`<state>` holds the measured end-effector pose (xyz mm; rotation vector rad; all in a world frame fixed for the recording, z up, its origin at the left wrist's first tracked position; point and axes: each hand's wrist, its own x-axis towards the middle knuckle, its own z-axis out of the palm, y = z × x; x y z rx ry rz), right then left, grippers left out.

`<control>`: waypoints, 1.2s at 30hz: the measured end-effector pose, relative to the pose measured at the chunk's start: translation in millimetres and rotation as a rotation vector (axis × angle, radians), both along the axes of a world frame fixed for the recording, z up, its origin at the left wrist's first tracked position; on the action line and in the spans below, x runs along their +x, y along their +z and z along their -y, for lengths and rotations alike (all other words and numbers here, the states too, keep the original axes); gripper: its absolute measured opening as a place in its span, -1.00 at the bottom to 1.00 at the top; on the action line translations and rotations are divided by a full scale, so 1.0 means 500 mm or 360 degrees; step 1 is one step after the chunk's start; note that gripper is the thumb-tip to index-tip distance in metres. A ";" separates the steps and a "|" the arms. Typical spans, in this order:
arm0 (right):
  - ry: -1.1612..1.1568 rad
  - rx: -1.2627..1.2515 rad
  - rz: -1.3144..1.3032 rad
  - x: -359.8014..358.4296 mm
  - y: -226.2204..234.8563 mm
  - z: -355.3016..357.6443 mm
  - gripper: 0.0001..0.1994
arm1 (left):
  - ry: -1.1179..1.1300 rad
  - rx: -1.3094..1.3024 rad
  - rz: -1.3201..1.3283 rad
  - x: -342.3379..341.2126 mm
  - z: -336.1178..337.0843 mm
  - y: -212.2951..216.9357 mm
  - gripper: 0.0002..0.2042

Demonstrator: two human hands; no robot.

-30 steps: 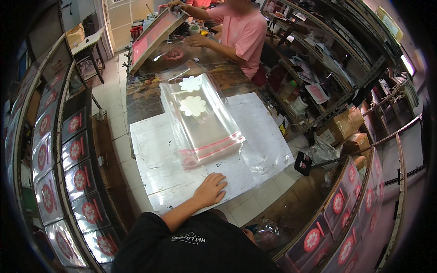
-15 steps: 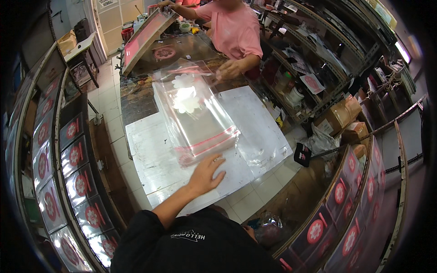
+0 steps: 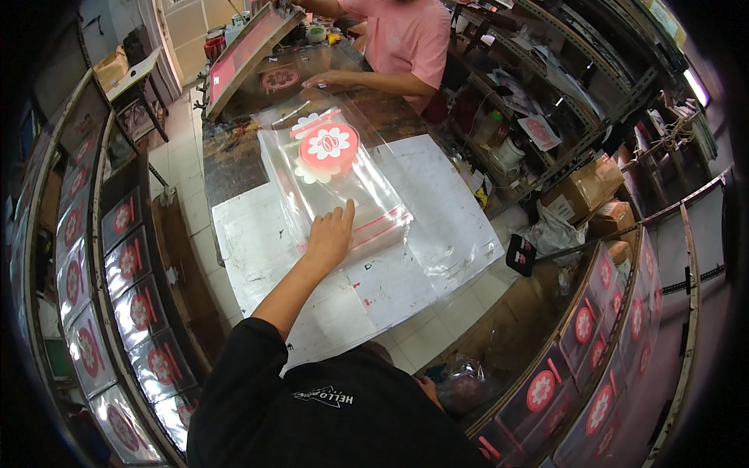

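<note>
A stack of clear plastic bags (image 3: 373, 204) with pink stripes lies on white sheets covering the table. On top is a clear bag bearing a pink round print with a white flower (image 3: 329, 147). My left hand (image 3: 331, 234) is on the near part of the stack, index finger stretched forward, touching the plastic and gripping nothing. Only a sliver of my right hand (image 3: 428, 390) shows beside my black shirt; its fingers are hidden. Past the stack, a co-worker's hand (image 3: 331, 79) reaches over the dark board beside the raised printing screen (image 3: 250, 58).
White sheets (image 3: 437, 226) cover the table's near part. Racks holding printed bags stand at left (image 3: 129, 265) and right (image 3: 546, 390). A co-worker in a pink shirt (image 3: 406, 47) is across the table. Cardboard boxes (image 3: 585, 187) and a black pouch (image 3: 520, 255) sit at right.
A bag with the pink round print now lies on the stack. My left hand has moved forward onto the bags. The co-worker's hand has gone from beside the stack to the board.
</note>
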<state>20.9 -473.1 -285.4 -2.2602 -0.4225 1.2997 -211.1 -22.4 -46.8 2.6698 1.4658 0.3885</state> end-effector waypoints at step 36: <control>-0.0216 0.1639 -0.1203 -0.049 0.440 -0.256 -0.76 | -0.0965 -0.0300 0.0311 0.059 0.365 0.010 -0.90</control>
